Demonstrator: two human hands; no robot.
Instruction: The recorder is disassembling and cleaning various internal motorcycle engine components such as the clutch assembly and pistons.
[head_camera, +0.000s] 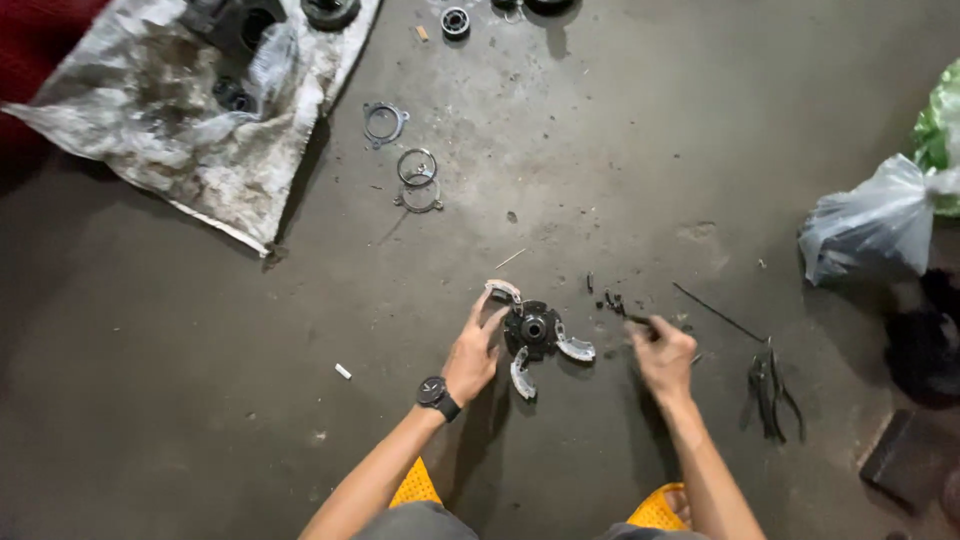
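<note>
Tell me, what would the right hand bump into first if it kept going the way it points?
Probably the small dark bits on the floor just beyond the right hand; depth is hard to judge.

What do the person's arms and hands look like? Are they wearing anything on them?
Both arms are bare, with no sleeves or gloves. The left hand has a black round wristwatch on a dark strap at its wrist. The right hand wears nothing at all.

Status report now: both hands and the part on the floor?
Left hand touching clutch assembly on floor. Right hand pinching small dark piece beside it. Pliers lying right, apart.
</note>
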